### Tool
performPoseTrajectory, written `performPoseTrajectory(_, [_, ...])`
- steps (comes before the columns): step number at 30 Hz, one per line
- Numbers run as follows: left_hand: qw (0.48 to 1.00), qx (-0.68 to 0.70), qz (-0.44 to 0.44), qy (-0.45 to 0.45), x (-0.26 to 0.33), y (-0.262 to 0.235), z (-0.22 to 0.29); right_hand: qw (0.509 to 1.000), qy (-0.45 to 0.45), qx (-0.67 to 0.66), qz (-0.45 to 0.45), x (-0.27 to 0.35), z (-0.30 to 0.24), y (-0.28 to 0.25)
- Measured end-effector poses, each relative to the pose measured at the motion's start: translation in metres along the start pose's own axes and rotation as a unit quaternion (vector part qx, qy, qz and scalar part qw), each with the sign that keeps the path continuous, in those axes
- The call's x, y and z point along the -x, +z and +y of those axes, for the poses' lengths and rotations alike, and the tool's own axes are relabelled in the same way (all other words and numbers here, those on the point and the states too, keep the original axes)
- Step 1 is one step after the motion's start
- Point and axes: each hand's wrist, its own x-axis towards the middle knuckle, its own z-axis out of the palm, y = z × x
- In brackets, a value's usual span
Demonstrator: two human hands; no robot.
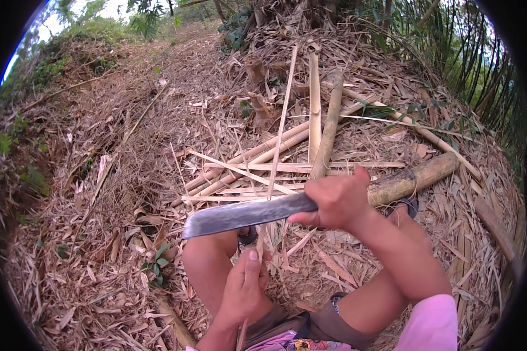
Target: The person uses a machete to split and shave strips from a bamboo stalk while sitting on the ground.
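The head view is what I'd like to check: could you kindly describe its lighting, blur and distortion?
Head view: soft daylight, no hard shadows on the leaf litter; head view: sky washed out at upper left, blue fringe along the rim; head view: machete pale and smeared at its tip, perhaps glare or motion; head view: round fisheye image, corners black.

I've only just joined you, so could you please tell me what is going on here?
The person's right hand grips a big knife, which points left across a thin pale strip. The left hand holds that strip lower down. Whether the knife touches it, I cannot tell. Ahead, other strips and poles lie crossed on the dry litter, and a thick log lies to the right.
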Motion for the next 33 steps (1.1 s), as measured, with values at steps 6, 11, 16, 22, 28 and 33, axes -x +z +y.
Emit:
performPoseTrajectory(6, [1.000,-0.002,-0.006,-0.021,-0.012,0.003,0.013,0.999,-0.030,-0.005,0.043,-0.003,0.033,0.020])
performPoseTrajectory(11, [0.999,-0.010,-0.013,-0.035,0.025,-0.013,-0.019,0.942,0.336,-0.012,-0.003,0.007,0.122,0.018])
performPoseTrajectory(16, [0.993,0.056,0.045,-0.089,0.010,-0.039,-0.015,0.902,0.403,-0.140,-0.068,0.008,0.106,-0.001])
performPoseTrajectory(22, [0.968,0.223,-0.034,-0.113,-0.027,-0.026,0.006,0.989,0.075,-0.119,-0.054,0.001,-0.010,0.004])
performPoseTrajectory(28, [0.934,0.306,-0.145,-0.116,-0.028,-0.019,-0.009,0.994,-0.019,-0.110,0.023,0.001,-0.027,0.007])
performPoseTrajectory(33, [0.996,0.064,0.060,-0.025,-0.019,0.009,0.000,0.997,-0.070,-0.025,0.026,-0.002,-0.002,-0.001])
